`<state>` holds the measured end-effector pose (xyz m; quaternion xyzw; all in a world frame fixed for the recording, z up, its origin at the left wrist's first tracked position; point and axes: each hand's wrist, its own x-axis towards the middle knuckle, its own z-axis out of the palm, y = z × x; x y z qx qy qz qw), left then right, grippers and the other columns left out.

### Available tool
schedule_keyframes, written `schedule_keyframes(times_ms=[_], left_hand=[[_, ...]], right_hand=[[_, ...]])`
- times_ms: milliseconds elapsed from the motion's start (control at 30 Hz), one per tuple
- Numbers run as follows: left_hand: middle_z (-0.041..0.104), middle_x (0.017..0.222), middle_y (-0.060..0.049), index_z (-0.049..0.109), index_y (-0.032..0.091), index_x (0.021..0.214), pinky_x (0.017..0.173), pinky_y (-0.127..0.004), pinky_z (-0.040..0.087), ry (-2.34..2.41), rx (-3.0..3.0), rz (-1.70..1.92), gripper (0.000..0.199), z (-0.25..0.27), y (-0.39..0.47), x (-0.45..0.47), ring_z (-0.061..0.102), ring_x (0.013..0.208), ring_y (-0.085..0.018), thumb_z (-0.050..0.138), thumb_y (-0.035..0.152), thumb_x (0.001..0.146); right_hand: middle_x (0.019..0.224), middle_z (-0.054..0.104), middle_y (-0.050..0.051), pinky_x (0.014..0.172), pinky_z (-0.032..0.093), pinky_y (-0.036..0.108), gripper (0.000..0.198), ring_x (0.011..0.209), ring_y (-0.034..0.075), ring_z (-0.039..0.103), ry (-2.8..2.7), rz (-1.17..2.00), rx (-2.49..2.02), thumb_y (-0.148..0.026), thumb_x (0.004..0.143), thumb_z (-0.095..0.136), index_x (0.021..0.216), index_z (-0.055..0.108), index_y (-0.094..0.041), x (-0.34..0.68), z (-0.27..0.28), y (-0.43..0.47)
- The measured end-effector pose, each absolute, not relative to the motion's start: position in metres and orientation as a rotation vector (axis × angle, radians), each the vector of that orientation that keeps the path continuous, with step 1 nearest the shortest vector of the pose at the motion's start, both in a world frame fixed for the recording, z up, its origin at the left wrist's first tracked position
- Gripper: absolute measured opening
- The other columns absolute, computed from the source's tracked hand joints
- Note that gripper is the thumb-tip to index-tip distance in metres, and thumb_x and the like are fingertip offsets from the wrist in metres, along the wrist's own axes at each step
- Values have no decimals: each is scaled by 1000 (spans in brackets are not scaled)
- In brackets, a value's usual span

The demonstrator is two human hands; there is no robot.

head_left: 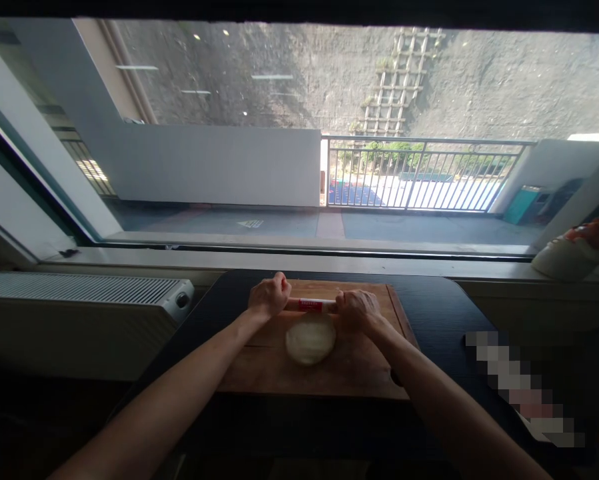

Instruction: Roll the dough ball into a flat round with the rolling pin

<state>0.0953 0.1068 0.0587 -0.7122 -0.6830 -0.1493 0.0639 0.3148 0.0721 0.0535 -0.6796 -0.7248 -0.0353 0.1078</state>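
Note:
Both my hands grip a rolling pin (310, 305) that has a red and white label round its middle. My left hand (270, 295) is closed on its left end, and my right hand (358, 309) is wrapped round the right end. Just on my side of the pin lies a flat, pale, roundish piece of dough (310, 341). Its far edge comes close to the pin; whether they touch I cannot tell. Under all of this is a wooden cutting board (279, 380) with a dark slot near its right corner.
The board rests on a dark table (432, 300) against a window sill (219, 259). A white radiator (79, 290) stands to the left. At the right, a blurred-out object (524, 393) lies on the table's edge, and a pale rounded item (564, 257) sits on the sill.

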Motion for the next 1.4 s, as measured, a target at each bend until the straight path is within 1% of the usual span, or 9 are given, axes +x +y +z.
schedule_keyframes(times_ms=[233, 367, 567, 767, 900, 1000, 1100, 1200, 1400], left_hand=[[67, 84, -9, 56, 19, 96, 68, -29, 42, -2000, -2134, -501, 33, 53, 112, 96, 63, 82, -21, 26, 32, 89], [67, 77, -6, 54, 20, 99, 66, -28, 41, -2007, -2154, -493, 31, 55, 105, 94, 64, 76, -20, 27, 32, 90], [67, 84, -4, 53, 21, 96, 64, -27, 38, -1917, -2179, -532, 33, 53, 92, 91, 63, 76, -18, 23, 32, 91], [66, 78, -2, 53, 23, 93, 57, -26, 34, -1920, -2214, -497, 30, 53, 84, 88, 62, 70, -19, 27, 37, 89], [65, 77, -2, 55, 23, 89, 62, -27, 37, -1943, -2187, -549, 33, 48, 71, 86, 62, 71, -18, 24, 36, 90], [65, 77, -2, 56, 22, 90, 66, -28, 41, -1963, -2220, -587, 26, 62, 68, 87, 61, 73, -19, 34, 35, 86], [65, 90, -4, 55, 21, 94, 77, -28, 43, -1829, -2238, -924, 24, 80, 64, 89, 60, 88, -18, 38, 33, 84], [64, 97, -4, 56, 20, 99, 81, -29, 45, -1807, -2401, -1098, 27, 80, 56, 96, 60, 90, -18, 36, 31, 84], [60, 117, -7, 55, 19, 115, 93, -29, 39, -1794, -3082, -572, 41, 74, 56, 132, 55, 105, -19, 43, 24, 76]], right_hand=[[87, 70, 9, 74, 40, 25, 43, 81, 16, 62, -2072, -190, -1927, -31, 93, 28, 82, 67, -18, 313, 51, 74], [78, 69, 7, 67, 40, 25, 48, 71, 16, 62, -2125, -120, -1929, -35, 94, 26, 75, 67, -19, 316, 52, 67], [83, 68, 9, 71, 39, 26, 44, 77, 17, 61, -2063, -168, -1907, -30, 93, 27, 78, 67, -18, 317, 47, 48], [73, 68, 7, 63, 39, 27, 46, 67, 18, 62, -2176, -21, -1954, -35, 92, 26, 72, 65, -20, 320, 53, 39], [83, 69, 7, 74, 39, 28, 48, 79, 18, 61, -2088, -112, -1877, -32, 93, 21, 79, 66, -20, 314, 50, 24], [81, 69, 8, 72, 41, 28, 50, 77, 18, 63, -2121, 43, -1984, -36, 92, 22, 77, 67, -20, 320, 53, 25], [79, 69, 10, 69, 42, 29, 53, 74, 20, 63, -2051, 123, -2102, -40, 91, 23, 75, 68, -18, 346, 60, 33], [88, 69, 11, 71, 42, 30, 55, 81, 21, 64, -1883, 144, -2231, -40, 91, 19, 86, 68, -17, 377, 62, 38], [91, 68, 13, 75, 43, 35, 54, 84, 25, 63, -1812, 184, -2310, -40, 90, 20, 85, 69, -16, 390, 52, 38]])
